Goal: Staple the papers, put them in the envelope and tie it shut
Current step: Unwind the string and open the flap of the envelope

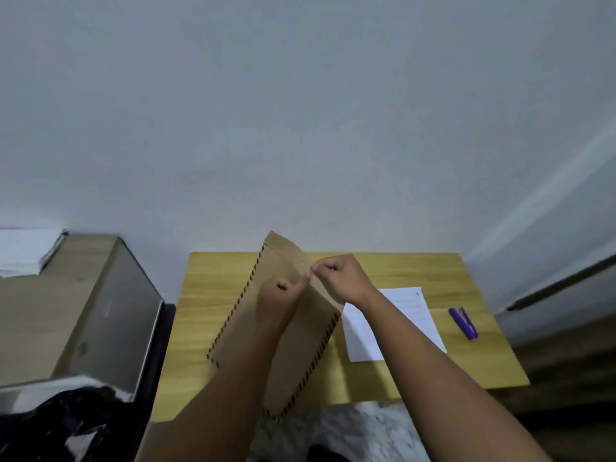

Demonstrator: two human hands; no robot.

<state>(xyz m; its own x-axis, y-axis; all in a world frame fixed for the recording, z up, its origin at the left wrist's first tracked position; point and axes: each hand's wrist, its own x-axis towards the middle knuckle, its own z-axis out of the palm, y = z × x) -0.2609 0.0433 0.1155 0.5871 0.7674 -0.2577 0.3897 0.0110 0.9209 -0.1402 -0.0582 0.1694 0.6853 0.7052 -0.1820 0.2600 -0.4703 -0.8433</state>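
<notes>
brown envelope (293,331) with red-and-dark striped edging held tilted above the yellow table (206,295), flap end raised toward the wall, lower corner hanging past the near table edge. left hand (280,295) curled against the envelope's face near the flap, fingers tucked; whether gripping the string or the envelope itself not resolvable. right hand (343,278) curled into a loose fist, thumb and forefinger pinched at a small pale point by the flap, judged to be the tie string at the closure button; string itself too fine to confirm.

papers (383,323) lying flat on the table, just right of the envelope, partly under the right forearm, not inside it. purple stapler (464,323) resting farther right, apart from the papers. staple not discernible.

judgement: closure being unwound to open the envelope, with stapling and insertion apparently outstanding.

recommended practice: steady the envelope with the left hand near the button, keep light tension on the string, unwind in full turns, avoid tearing the flap, then lift the flap wide before reaching for the papers.
</notes>
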